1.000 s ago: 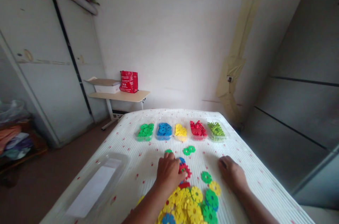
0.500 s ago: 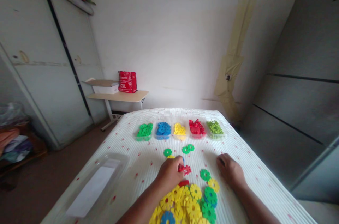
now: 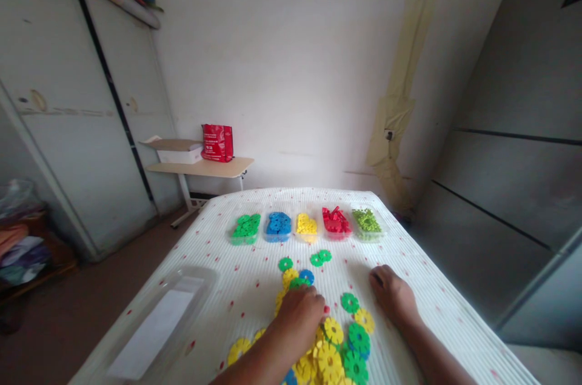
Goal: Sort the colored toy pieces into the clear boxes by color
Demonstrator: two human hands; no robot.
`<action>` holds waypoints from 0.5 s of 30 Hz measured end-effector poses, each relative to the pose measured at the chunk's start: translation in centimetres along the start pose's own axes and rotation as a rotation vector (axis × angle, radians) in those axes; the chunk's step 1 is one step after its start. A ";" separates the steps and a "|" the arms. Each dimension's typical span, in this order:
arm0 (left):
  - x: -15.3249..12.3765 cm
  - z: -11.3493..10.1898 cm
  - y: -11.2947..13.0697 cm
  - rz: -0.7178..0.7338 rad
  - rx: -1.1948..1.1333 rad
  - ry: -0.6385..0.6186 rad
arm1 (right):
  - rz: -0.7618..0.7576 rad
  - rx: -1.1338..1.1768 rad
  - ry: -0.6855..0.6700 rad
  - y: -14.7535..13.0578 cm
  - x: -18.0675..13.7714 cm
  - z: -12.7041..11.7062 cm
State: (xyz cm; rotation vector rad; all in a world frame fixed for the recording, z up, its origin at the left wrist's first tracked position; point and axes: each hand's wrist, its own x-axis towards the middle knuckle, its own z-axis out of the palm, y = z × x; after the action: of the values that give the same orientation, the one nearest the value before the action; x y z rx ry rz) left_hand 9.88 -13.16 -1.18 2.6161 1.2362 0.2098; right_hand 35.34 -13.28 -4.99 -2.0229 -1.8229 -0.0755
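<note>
My left hand is closed low over the pile, with a bit of a red plastic piece showing at its fingertips. Beneath and around it lie yellow notched plastic discs, several green discs and a few blue ones. Just beyond its knuckles are a green disc, a blue disc and a yellow disc. My right hand rests on the tablecloth with curled fingers; their inside is hidden. A lone green disc lies to its left.
Clear tubs of green, blue, yellow, red and light green pieces stand in a row. A clear plastic lid or tray with white paper lies left. Behind, a side table holds a red bag.
My left hand has come nearer and slightly right with a red piece at its fingers, uncovering green, blue and yellow discs beyond it. My right hand stays almost where it was.
</note>
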 end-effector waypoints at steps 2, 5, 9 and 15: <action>0.0 0.0 0.1 -0.002 -0.003 0.002 | -0.005 -0.006 0.000 0.0 0.0 0.0; 0.0 -0.1 -0.2 -0.032 -0.031 0.012 | -0.009 -0.019 0.005 0.0 0.1 0.0; 0.8 -0.9 -1.1 -0.119 -0.142 0.045 | -0.016 -0.022 0.016 -0.1 0.0 -0.1; 6.6 -3.7 -1.3 -0.215 -0.520 0.167 | -0.011 -0.019 0.036 -0.6 -0.1 -0.4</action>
State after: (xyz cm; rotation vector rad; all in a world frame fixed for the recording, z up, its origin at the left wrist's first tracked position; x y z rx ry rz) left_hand 12.24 -6.62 2.17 2.0414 1.2926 0.6269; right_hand 34.86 -13.45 -4.45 -2.0112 -1.8178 -0.1318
